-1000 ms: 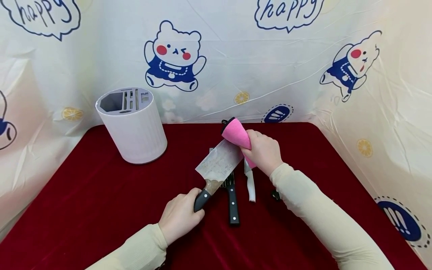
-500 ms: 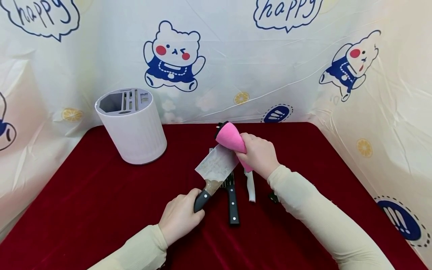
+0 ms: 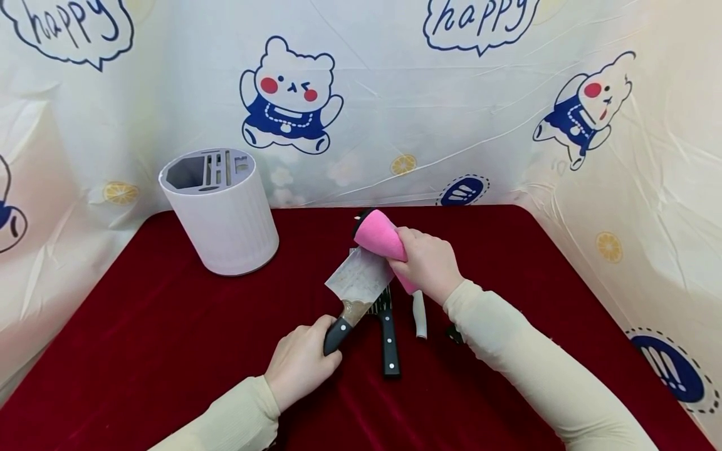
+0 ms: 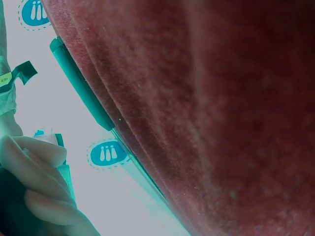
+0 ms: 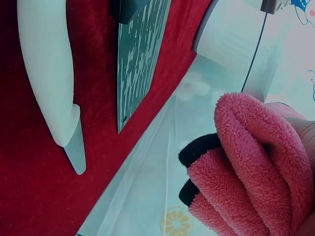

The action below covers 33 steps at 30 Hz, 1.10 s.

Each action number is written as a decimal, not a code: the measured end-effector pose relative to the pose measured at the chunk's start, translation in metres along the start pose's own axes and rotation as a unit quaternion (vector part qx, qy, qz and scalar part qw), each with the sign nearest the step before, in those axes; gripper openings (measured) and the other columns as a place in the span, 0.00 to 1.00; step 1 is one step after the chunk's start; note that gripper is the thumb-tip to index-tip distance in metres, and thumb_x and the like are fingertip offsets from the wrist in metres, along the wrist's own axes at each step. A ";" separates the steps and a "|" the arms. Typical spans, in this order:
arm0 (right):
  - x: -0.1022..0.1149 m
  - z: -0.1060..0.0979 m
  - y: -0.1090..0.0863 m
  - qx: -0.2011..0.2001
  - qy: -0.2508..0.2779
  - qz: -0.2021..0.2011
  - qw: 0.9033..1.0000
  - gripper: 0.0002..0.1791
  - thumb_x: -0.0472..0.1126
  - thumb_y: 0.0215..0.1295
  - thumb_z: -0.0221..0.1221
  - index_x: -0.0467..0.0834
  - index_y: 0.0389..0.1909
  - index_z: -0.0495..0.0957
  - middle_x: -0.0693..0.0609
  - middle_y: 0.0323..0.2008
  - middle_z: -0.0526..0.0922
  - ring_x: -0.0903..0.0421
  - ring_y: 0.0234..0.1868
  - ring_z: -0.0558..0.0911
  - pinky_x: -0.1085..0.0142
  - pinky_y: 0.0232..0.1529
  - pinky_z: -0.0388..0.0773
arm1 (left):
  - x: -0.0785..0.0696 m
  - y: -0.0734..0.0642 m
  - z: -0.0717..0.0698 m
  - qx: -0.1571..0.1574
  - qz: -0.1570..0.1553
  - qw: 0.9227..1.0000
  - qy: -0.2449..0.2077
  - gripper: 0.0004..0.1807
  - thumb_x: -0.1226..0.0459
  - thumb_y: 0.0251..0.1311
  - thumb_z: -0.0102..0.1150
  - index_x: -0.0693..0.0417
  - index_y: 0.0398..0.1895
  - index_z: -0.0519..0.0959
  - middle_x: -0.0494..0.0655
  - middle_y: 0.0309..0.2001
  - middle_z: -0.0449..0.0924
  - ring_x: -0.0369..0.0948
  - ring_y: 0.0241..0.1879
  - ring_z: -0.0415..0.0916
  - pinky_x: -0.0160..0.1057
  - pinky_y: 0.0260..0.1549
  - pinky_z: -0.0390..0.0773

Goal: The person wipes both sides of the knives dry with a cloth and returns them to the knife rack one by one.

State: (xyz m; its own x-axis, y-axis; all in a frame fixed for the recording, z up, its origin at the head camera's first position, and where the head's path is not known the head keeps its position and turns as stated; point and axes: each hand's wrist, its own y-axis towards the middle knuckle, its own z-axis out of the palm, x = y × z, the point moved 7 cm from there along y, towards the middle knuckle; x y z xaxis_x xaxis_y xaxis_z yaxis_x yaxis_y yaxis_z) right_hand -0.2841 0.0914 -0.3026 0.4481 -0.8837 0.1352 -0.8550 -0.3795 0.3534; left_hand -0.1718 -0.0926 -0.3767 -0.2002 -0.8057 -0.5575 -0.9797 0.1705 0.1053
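Note:
My left hand grips the black riveted handle of a cleaver, its broad blade slanting up and to the right above the table. My right hand holds a folded pink towel with black edging against the far part of the blade. The towel hides that end of the cleaver. Below the blade lies a black-handled knife; in the right wrist view a patterned blade shows. Beside it is a white-handled knife, partly covered by the towel in the head view.
A white knife block with slots in its top stands at the back left of the red cloth-covered table. A small dark object lies by the right sleeve. A printed curtain hangs behind the table.
My right hand has slid the towel left and down along the blade toward the handle, covering more of the white-handled knife. My left hand and the cleaver have stayed almost still.

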 end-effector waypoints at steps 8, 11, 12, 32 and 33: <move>0.007 0.001 -0.002 0.000 0.001 -0.011 1.000 0.23 0.48 0.58 0.69 0.41 0.50 0.76 0.46 0.42 0.86 0.51 0.35 0.85 0.56 0.33 0.83 | 0.001 0.000 0.001 0.001 -0.002 1.000 -0.002 0.17 0.69 0.47 0.64 0.54 0.43 0.78 0.39 0.17 0.70 0.35 0.16 0.64 0.34 0.16 0.65; 0.009 0.002 -0.002 0.001 0.002 -0.015 1.000 0.25 0.48 0.58 0.69 0.41 0.53 0.76 0.45 0.44 0.86 0.50 0.36 0.85 0.56 0.34 0.84 | 0.002 0.000 0.001 -0.001 -0.004 1.000 -0.003 0.18 0.69 0.46 0.64 0.54 0.44 0.78 0.39 0.17 0.71 0.35 0.16 0.64 0.34 0.16 0.65; 0.010 0.002 -0.003 0.000 0.003 -0.016 1.000 0.26 0.49 0.58 0.69 0.41 0.53 0.75 0.45 0.44 0.87 0.50 0.36 0.85 0.55 0.34 0.84 | 0.002 0.000 0.001 -0.003 -0.004 1.000 -0.002 0.18 0.69 0.46 0.64 0.54 0.44 0.78 0.39 0.17 0.71 0.35 0.16 0.64 0.34 0.16 0.65; 0.024 0.003 -0.010 -0.005 0.012 -0.043 0.999 0.24 0.48 0.56 0.71 0.43 0.50 0.76 0.49 0.37 0.86 0.54 0.32 0.84 0.58 0.29 0.82 | 0.004 0.001 0.001 -0.002 -0.009 1.000 -0.003 0.18 0.68 0.46 0.64 0.54 0.45 0.79 0.40 0.18 0.72 0.37 0.18 0.65 0.36 0.16 0.65; 0.025 0.004 -0.011 -0.006 0.013 -0.045 0.999 0.24 0.48 0.55 0.71 0.43 0.50 0.76 0.49 0.37 0.86 0.54 0.32 0.84 0.58 0.29 0.82 | 0.004 0.001 0.001 -0.002 -0.009 1.000 -0.002 0.19 0.68 0.46 0.64 0.54 0.45 0.79 0.40 0.18 0.72 0.37 0.18 0.65 0.36 0.16 0.65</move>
State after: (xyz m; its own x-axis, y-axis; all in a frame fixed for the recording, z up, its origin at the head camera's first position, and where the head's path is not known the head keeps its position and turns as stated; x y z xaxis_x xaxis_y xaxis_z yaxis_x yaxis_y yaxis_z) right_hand -0.2648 0.0728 -0.3064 0.5298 -0.8388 0.1256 -0.8077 -0.4538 0.3765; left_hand -0.1738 -0.0950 -0.3792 -0.1819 -0.8061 -0.5631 -0.9833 0.1533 0.0981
